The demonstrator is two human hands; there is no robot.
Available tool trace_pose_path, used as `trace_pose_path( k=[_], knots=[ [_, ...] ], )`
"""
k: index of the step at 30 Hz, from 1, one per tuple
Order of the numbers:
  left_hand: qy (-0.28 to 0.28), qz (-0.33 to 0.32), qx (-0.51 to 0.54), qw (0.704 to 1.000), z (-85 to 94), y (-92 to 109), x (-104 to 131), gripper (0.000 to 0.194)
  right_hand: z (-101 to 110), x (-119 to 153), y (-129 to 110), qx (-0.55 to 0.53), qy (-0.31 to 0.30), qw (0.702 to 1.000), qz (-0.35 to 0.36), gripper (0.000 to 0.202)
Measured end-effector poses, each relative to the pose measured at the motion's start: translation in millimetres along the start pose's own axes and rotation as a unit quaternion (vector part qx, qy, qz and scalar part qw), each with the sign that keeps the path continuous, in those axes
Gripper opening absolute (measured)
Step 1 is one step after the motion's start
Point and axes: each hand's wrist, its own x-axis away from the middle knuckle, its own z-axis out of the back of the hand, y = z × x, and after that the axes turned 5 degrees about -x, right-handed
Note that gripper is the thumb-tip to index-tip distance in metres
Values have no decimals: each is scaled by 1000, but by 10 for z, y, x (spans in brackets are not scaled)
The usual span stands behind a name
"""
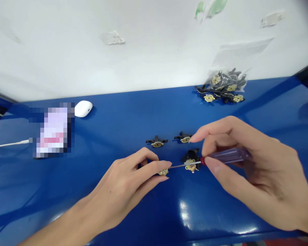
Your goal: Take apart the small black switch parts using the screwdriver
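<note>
My left hand (128,181) is closed on a small black and brass-coloured part (163,172), pinched between its fingers. My right hand (256,167) holds a screwdriver (227,155) with a clear purple handle and red collar. The thin shaft points left, its end at the fingertips of my left hand. Beneath the shaft lies another part (191,164), black with a brass plate. Two similar parts rest behind, one (157,141) above my left fingers and one (184,137) beside my right index fingertip.
At the back right lie several black and brass parts (209,98), some in a clear plastic bag (229,80). A blurred phone (53,130) with a white cable (10,145) and a white case (83,108) are on the left of the blue table (123,119). A white wall stands behind.
</note>
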Motion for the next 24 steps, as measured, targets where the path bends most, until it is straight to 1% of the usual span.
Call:
trace_pose_path(
  k=[2,4,6,9,11,14,19,24],
  knots=[
    [1,-2,-3,1000,5,3,0,30,-3,3,9,7,-7,1000,12,17],
    [0,1,-6,1000,13,9,0,29,-6,9,13,20,-10,1000,7,17],
    [-1,4,-4,1000,20,17,-4,29,-9,20,14,25,2,1000,1,23],
    [3,2,3,1000,25,27,-10,28,-11,28,11,12,12,1000,12,31],
    [3,3,4,1000,24,29,-12,27,-8,19,7,7,-1,1000,19,27],
    [1,5,1,1000,19,27,-8,27,-7,6,-4,17,-12,1000,4,21],
    [-4,5,-3,1000,23,25,-11,27,-11,62,-9,27,20,999,-1,29],
    [-2,1,-4,1000,33,33,-18,27,-2,65,-21,14,12,1000,0,32]
  ],
)
